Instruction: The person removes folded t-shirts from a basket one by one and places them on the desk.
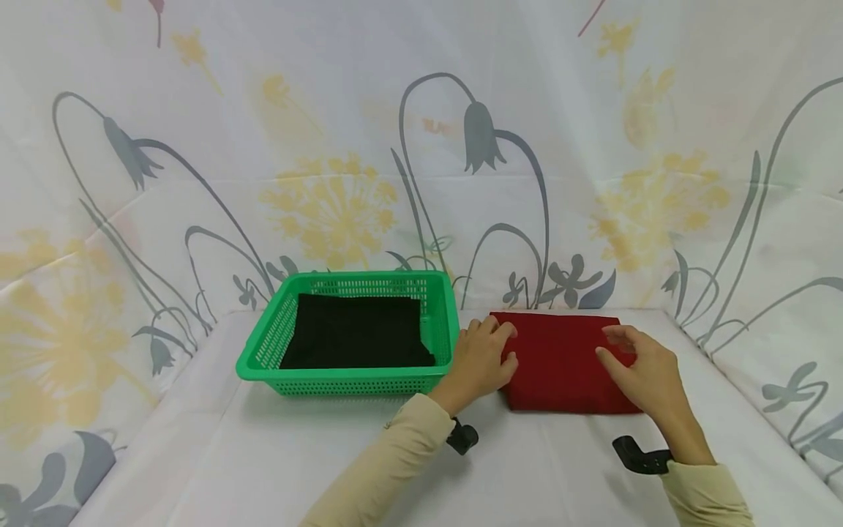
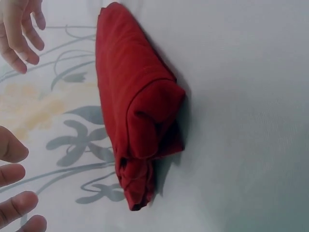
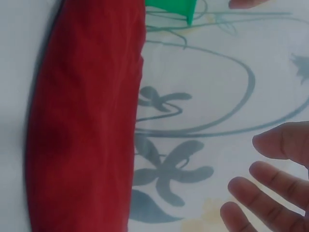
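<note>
A folded red cloth [image 1: 560,366] lies at the right of the white-covered table; its layered end shows in the left wrist view, with a smooth long face toward the right wrist camera. My left hand [image 1: 481,359] hangs over its left edge, fingers loosely bent and apart. Opposite, my right hand [image 1: 648,369] is raised at the right edge, thumb and fingers spread with nothing between them. Both wrist views show the fingers apart from the red cloth [image 2: 135,87].
Left of the red cloth stands a green plastic basket [image 1: 356,382] with a folded black cloth [image 1: 356,333] in it. My left forearm passes close by the basket's right corner. A flower-printed sheet [image 1: 329,110] hangs behind the table.
</note>
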`<state>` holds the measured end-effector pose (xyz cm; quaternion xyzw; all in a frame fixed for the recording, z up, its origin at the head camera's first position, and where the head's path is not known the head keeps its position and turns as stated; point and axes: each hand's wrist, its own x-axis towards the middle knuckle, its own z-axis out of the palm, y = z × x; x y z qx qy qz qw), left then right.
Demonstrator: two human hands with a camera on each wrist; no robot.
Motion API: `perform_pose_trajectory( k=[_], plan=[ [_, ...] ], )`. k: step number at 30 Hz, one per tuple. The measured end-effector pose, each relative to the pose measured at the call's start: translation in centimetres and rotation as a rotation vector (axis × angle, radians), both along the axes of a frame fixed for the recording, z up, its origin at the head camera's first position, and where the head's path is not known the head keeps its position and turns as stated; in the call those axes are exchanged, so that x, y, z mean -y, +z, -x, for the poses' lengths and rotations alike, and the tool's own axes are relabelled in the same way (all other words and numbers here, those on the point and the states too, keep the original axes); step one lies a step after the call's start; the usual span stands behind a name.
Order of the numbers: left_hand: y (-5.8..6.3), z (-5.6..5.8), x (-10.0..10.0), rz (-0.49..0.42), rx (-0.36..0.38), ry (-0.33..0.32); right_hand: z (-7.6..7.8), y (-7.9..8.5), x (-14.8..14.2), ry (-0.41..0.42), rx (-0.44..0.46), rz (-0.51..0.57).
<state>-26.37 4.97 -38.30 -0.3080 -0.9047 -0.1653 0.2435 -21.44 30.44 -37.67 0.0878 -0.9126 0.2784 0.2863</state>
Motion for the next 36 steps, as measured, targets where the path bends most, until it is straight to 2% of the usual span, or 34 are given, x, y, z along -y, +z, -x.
perform_pose_trajectory(
  k=[6,11,20,28,32,36],
  plan=[
    [1.0,-0.5,1.5,-0.035,-0.023,-0.014,0.1,0.4,0.9,0.024,-0.029,-0.016],
    [2.0,-0.7,3.1,-0.040,-0.002,-0.009,0.1,1.2,1.8,0.059,-0.051,-0.016],
    [3.7,-0.8,6.5,-0.059,0.004,-0.007,0.2,2.9,3.7,0.161,-0.022,-0.017],
    [4.3,-1.2,9.5,-0.081,0.033,-0.033,0.9,4.2,5.6,0.235,-0.035,-0.021],
    [4.4,-1.3,10.8,-0.109,0.044,-0.046,1.3,4.7,6.6,0.265,-0.014,-0.009],
    [4.9,-1.5,12.2,-0.142,0.099,-0.043,1.6,5.4,7.5,0.292,0.028,-0.001]
  ],
)
